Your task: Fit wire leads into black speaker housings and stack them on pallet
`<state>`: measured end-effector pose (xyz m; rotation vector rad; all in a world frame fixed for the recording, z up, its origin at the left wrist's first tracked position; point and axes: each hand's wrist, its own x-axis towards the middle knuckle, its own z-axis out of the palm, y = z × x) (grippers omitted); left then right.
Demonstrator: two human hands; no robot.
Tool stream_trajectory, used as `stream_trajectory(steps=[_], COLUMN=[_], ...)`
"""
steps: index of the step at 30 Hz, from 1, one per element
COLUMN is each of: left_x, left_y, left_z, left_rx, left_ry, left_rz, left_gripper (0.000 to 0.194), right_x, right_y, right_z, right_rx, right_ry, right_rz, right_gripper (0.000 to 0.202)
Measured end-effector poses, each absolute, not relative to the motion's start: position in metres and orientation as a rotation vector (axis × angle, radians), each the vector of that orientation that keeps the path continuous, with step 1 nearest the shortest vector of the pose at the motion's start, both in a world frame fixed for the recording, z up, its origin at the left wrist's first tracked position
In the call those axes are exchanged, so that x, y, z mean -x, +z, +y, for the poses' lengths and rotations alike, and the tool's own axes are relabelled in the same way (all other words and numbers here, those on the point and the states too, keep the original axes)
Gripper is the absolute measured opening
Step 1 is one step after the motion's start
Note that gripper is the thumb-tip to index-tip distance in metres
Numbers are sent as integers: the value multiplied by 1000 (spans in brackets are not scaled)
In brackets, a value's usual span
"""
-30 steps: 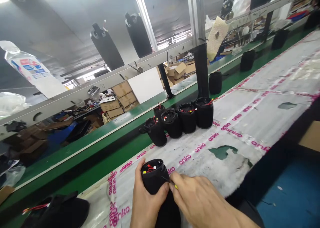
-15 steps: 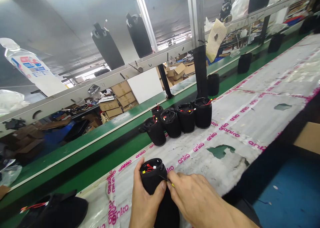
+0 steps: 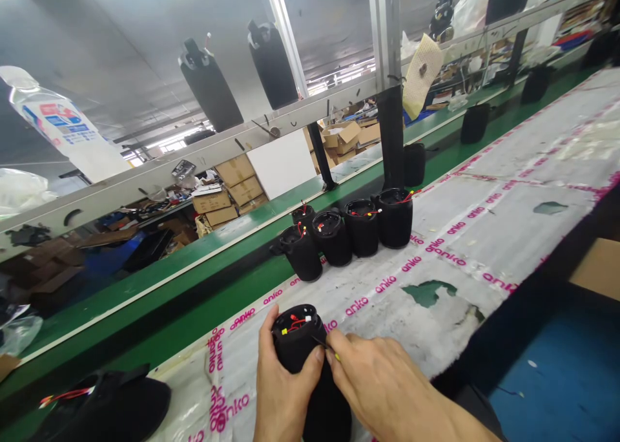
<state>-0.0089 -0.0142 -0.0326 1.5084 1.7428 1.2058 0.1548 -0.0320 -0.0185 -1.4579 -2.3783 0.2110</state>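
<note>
My left hand (image 3: 287, 384) is wrapped round a black cloth-covered speaker housing (image 3: 325, 400), its open end tilted up towards me. Inside the rim lie red wires with one yellow and one white connector. Closed in a pinch, my right hand (image 3: 380, 377) grips a thin dark-tipped tool with a yellow handle (image 3: 336, 357). The tip touches the cloth just under the rim, on the right side by my left thumb. Most of the handle is hidden in my fingers, so its exact kind does not show.
Several similar black housings (image 3: 361, 229) with red wires stand further along the plastic-covered bench (image 3: 387, 313). Another black housing (image 3: 116, 403) lies at the lower left. A green conveyor belt (image 3: 194, 332) runs alongside. A shelf rail (image 3: 217, 148) above it bears a plastic bottle (image 3: 58, 122).
The view has shifted very slightly. Both hands keep their grip, and the tool tip stays just under the housing's rim with only a tiny movement.
</note>
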Motion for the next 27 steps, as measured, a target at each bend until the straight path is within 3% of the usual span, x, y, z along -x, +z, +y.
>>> stream_trajectory(steps=[12, 27], left_x=[3, 2], left_y=[-45, -47], left_z=[-9, -12], left_rx=[-1617, -1738], left_ry=[1367, 1365], left_rz=[1730, 1792], left_gripper=[66, 70], right_x=[-158, -152], right_y=[-26, -6], right_z=[-27, -29], right_rx=[1432, 1566], right_ry=[126, 168], right_rz=[-2362, -2528], right_gripper=[13, 28])
